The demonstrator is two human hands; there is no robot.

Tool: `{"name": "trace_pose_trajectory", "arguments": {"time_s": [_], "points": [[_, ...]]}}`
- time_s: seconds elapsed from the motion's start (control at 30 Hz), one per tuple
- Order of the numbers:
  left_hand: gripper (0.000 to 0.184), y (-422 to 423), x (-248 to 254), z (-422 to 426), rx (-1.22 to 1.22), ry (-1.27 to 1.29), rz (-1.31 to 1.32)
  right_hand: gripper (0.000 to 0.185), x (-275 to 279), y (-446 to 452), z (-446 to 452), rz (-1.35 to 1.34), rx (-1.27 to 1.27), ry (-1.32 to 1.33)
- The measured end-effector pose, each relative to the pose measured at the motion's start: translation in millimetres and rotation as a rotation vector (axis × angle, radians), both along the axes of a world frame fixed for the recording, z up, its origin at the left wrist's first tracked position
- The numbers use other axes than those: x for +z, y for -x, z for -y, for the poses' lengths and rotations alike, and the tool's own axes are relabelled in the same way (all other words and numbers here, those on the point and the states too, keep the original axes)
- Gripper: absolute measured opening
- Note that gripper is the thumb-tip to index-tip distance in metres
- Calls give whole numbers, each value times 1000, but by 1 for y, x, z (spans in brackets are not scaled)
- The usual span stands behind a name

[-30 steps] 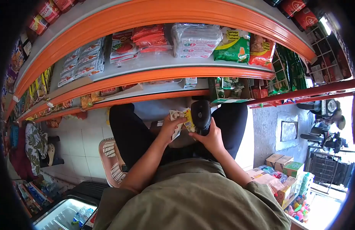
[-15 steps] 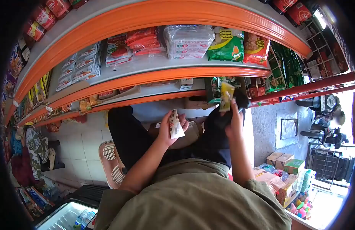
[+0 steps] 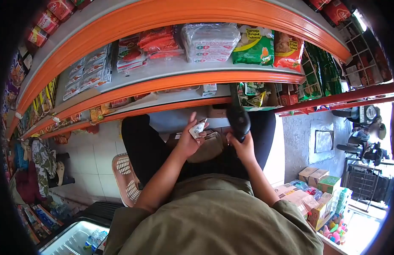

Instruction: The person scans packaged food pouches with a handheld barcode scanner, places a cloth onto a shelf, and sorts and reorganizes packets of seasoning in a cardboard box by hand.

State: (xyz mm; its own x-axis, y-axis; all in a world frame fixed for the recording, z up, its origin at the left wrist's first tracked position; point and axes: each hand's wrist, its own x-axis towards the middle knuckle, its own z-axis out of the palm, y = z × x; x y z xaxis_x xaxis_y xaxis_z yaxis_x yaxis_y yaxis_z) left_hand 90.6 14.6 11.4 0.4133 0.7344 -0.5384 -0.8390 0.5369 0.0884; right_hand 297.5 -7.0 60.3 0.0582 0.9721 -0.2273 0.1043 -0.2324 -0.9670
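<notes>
My left hand (image 3: 190, 140) is closed on a small white packet (image 3: 198, 128), its index finger pointing up. My right hand (image 3: 243, 148) grips a black handheld barcode scanner (image 3: 238, 121) by its lower end, the rounded head upward. Just behind the scanner, on the lower shelf, stands an open box (image 3: 271, 95) of small green and white packets. A yellow packet (image 3: 259, 100) lies on top at its front. Between my knees, a brownish package (image 3: 209, 148) shows partly behind my hands.
Orange-edged shelves (image 3: 197, 78) curve across the front, with packs of crackers (image 3: 253, 47) and plastic-wrapped boxes (image 3: 210, 44). A pink plastic basket (image 3: 126, 180) stands by my left leg. Cartons (image 3: 318, 180) are stacked at right; parked motorbikes (image 3: 362, 131) are beyond. Another person's patterned clothing (image 3: 43, 163) shows at far left.
The yellow packet has left my right hand and lies in the shelf box. My right hand has moved left and grips the barcode scanner. The white packet in my left hand is turned differently.
</notes>
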Motion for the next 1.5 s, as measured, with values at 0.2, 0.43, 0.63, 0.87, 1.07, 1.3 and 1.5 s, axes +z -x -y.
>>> {"name": "trace_pose_trajectory", "arguments": {"time_s": [0.2,0.43,0.63,0.87,1.07,1.3,1.5], "points": [[34,1,6,-3,-62,-160,320,42,42,12,5,235,472,-94],[33,8,-5,-5,-28,-281,177,40,62,36,31,237,578,17],[34,5,-3,-4,27,-182,8,40,66,37,29,244,531,-69],[49,-9,13,0,-14,-528,-248,54,52,41,24,164,330,289],[66,-34,36,4,-178,-616,-740,36,25,29,30,289,30,-118],[47,-111,86,-65,-154,-1347,-1367,15,38,-38,17,-99,-461,-136],[45,-188,108,-126,-149,-1463,-1660,16,47,-98,18,-29,-686,-164]]}}
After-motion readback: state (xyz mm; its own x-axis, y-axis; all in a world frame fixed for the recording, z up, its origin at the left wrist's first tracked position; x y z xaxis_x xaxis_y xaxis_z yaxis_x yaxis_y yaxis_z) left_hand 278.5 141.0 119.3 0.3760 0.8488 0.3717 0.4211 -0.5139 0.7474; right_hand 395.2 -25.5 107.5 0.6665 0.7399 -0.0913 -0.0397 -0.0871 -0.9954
